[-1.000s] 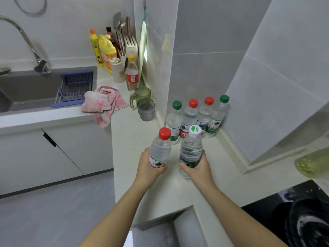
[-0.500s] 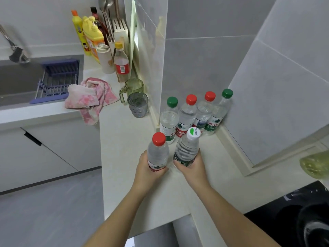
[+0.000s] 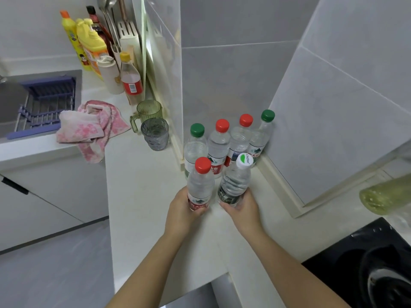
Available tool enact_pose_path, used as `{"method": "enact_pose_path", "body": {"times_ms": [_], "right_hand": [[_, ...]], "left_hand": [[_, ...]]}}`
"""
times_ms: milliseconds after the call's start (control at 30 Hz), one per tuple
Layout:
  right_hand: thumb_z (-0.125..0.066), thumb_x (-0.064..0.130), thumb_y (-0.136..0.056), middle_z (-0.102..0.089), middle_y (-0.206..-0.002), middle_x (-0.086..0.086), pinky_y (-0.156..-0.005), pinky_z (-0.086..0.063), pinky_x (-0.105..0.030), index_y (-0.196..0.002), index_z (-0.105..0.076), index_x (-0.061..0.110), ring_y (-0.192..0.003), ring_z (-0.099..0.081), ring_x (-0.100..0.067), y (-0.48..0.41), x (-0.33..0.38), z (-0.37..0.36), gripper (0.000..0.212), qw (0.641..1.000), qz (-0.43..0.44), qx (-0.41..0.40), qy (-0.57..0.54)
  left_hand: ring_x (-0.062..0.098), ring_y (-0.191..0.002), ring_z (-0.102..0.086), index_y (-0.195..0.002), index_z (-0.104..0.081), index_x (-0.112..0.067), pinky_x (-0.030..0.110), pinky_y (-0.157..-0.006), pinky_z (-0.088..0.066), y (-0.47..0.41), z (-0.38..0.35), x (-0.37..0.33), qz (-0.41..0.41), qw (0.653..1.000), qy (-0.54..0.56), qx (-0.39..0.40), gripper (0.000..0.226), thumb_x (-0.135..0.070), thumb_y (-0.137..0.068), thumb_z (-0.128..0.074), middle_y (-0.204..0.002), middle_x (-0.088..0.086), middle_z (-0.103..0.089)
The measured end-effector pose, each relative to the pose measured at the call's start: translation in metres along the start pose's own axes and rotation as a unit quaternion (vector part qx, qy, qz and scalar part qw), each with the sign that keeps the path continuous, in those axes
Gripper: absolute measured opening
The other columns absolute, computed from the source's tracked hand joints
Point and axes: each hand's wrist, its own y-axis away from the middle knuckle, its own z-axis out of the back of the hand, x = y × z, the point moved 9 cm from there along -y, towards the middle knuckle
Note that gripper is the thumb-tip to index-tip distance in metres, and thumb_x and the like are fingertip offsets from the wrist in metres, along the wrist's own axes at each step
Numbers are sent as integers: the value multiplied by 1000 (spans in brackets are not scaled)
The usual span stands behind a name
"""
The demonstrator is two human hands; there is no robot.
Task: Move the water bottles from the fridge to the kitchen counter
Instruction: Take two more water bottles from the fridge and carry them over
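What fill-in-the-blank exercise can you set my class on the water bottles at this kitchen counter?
1. The left hand grips the left bottle, whose cap is ___.
2. The right hand grips the right bottle, whose cap is ___.
3. The row of bottles by the wall counts ___ bottles.
Missing words: red; white; four.

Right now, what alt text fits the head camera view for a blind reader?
A person's left hand grips a red-capped bottle and the right hand a white-capped bottle, at a white counter. Four more bottles stand behind, in the tiled corner.
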Motion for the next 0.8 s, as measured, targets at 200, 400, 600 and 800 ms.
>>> {"method": "enact_pose_path", "body": {"times_ms": [200,400,600,800], "right_hand": [[-88,14,-70,-68,-114,6,-92,-54,-37,-118,-55,27,-105,-66,-10,-34,-7,37,60,999,1,-32,-11],[-87,9,-72,-64,-107,11,-77,-44,-8,-115,-53,26,-94,-61,0,-57,-9,65,57,998,3,-63,13],[-86,15,-72,-65,-110,6,-82,-42,-26,-122,-56,16,-100,-62,-14,-70,-13,81,59,996,-13,-82,42],[-84,32,-76,-72,-105,-6,-73,-46,-29,-114,-61,12,-97,-67,-27,-70,-12,86,49,987,-19,-78,142]], "left_hand": [[-7,-88,-61,-102,-59,-29,5,-72,-42,-29,-48,-34,-33,999,17,20,41,-17,-70,-83,-98,-17,-65],[6,-102,-63,-118,-59,-26,34,-86,-53,-53,-84,-50,-46,999,12,24,53,-29,-69,-78,-111,-11,-66],[9,-104,-62,-123,-57,-26,29,-89,-50,-65,-101,-57,-38,999,7,31,58,-23,-70,-81,-115,-11,-66],[23,-107,-62,-124,-52,-16,38,-88,-51,-73,-107,-55,-12,993,-94,65,58,-25,-73,-78,-117,3,-64]]}}
